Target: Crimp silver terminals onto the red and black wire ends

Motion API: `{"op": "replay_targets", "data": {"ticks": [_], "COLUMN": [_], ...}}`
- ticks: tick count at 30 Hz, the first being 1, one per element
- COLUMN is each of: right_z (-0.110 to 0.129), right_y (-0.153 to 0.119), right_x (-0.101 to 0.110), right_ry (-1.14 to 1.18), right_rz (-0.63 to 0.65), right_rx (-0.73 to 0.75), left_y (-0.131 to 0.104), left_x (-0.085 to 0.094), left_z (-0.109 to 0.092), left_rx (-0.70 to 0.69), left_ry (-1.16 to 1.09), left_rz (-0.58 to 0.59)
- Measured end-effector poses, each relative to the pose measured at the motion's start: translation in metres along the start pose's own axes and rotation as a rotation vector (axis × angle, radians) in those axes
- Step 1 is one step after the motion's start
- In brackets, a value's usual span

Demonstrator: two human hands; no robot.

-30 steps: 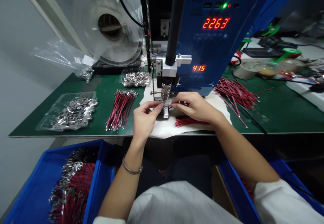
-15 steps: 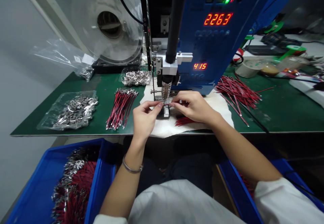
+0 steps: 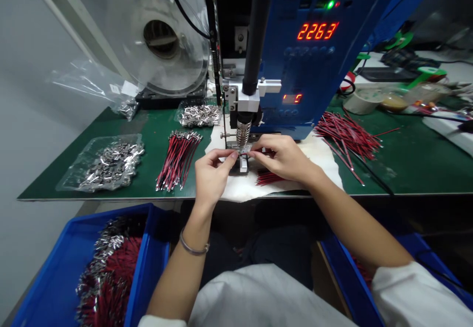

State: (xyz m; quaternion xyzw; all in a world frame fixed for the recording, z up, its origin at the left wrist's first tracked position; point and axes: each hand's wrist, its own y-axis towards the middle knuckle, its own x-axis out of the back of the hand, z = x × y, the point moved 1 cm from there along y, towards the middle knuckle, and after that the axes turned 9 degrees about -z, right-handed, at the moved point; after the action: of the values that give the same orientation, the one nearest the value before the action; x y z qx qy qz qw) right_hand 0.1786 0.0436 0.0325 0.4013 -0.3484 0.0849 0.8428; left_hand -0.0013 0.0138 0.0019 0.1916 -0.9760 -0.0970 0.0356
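Observation:
My left hand (image 3: 213, 173) is pinched at the left of a small metal fixture (image 3: 243, 163), under the spring-wrapped tip (image 3: 243, 131) of a blue machine (image 3: 314, 66). What its fingertips hold is too small to make out. From the right, my right hand (image 3: 283, 157) pinches a thin red and black wire (image 3: 245, 153) by the same tip. Beneath the right hand, a small bundle of red wires (image 3: 266, 177) lies on a white sheet (image 3: 236, 189).
Left on the green table (image 3: 48, 169) are bagged metal connectors (image 3: 113, 163) and wires with connectors (image 3: 179, 159). More red wires (image 3: 347, 134) lie at right. A blue bin (image 3: 70, 258) of finished-looking pieces stands below left, another bin (image 3: 364, 287) below right.
Both hands keep nearly the same pose at the machine tip. The lower red display reads differently, with some digits unlit. The view has shifted very slightly.

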Motion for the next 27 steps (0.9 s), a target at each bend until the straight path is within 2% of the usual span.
{"op": "replay_targets", "data": {"ticks": [11, 23, 27], "right_z": [0.0019, 0.0048, 0.0059], "right_y": [-0.0012, -0.0018, -0.0011], "right_x": [-0.0013, -0.0049, -0.005], "right_ry": [-0.001, 0.062, 0.073], "right_rz": [-0.031, -0.052, -0.057], "right_rx": [-0.047, -0.248, -0.272], "left_y": [0.0006, 0.0007, 0.0007], "left_x": [-0.0001, -0.0011, -0.0006], "left_z": [0.0005, 0.0001, 0.0008], "left_rx": [0.004, 0.006, 0.001], "left_ry": [0.0, -0.021, -0.016], "left_rz": [0.0, -0.013, -0.006]}}
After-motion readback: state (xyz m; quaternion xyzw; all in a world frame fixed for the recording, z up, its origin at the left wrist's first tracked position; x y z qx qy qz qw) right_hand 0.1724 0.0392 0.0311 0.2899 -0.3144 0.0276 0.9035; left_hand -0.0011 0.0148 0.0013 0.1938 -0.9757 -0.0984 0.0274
